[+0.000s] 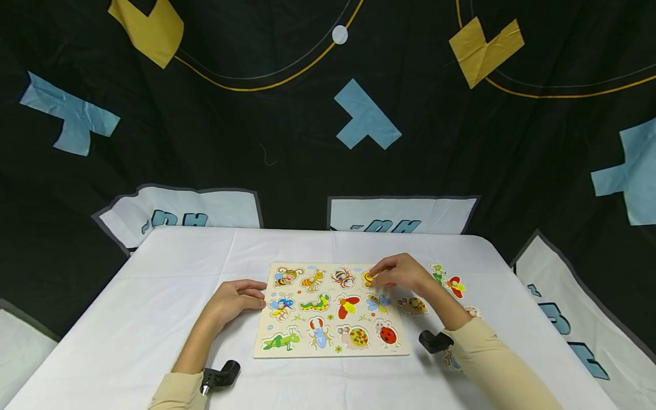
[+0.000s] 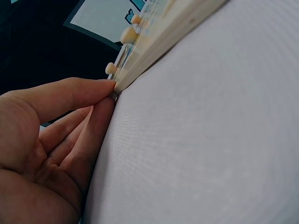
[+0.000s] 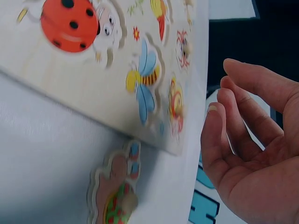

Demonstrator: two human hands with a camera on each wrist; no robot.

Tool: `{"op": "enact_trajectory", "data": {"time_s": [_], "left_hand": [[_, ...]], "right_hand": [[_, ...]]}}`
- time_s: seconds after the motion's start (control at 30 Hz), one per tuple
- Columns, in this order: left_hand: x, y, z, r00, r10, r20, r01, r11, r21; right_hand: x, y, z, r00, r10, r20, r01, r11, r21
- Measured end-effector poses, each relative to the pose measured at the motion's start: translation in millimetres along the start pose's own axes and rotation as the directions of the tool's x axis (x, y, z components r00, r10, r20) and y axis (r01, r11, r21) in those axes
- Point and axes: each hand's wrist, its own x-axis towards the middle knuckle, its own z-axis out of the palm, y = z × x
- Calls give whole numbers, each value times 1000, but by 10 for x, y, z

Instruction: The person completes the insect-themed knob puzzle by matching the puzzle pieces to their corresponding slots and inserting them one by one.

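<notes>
A wooden puzzle board [image 1: 328,338] with insect pictures lies flat on the white table, several of its pieces fitted with round knobs. At its left edge, the thumb and fingertips of my left hand [image 1: 233,302] hold the board's side; in the left wrist view the fingertips [image 2: 106,87] meet at the corner. Over the board's upper right corner hovers my right hand [image 1: 402,272], beside a yellow butterfly piece [image 3: 176,105] lying in the board. The right wrist view shows its fingers loosely bent and apart from the piece, with nothing between them.
A snail piece [image 1: 413,306] lies just right of the board. Farther right are a green caterpillar piece [image 1: 437,273] and a red-winged bug piece [image 1: 455,287]. Another piece [image 1: 451,360] is partly hidden by the right sleeve. Black cloth hangs behind the white table [image 1: 205,256].
</notes>
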Motion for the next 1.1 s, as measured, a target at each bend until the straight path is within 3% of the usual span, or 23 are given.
{"op": "enact_trajectory", "data": {"time_s": [0.47, 1.1], "left_hand": [[-12, 5, 2, 1000, -6, -1, 6, 1000, 5], [-14, 2, 10, 1000, -5, -8, 5, 1000, 23]], "right_hand": [[-94, 165, -319, 996, 79, -40, -79, 997, -8], [-235, 442, -728, 991, 81, -104, -82, 997, -5]]}}
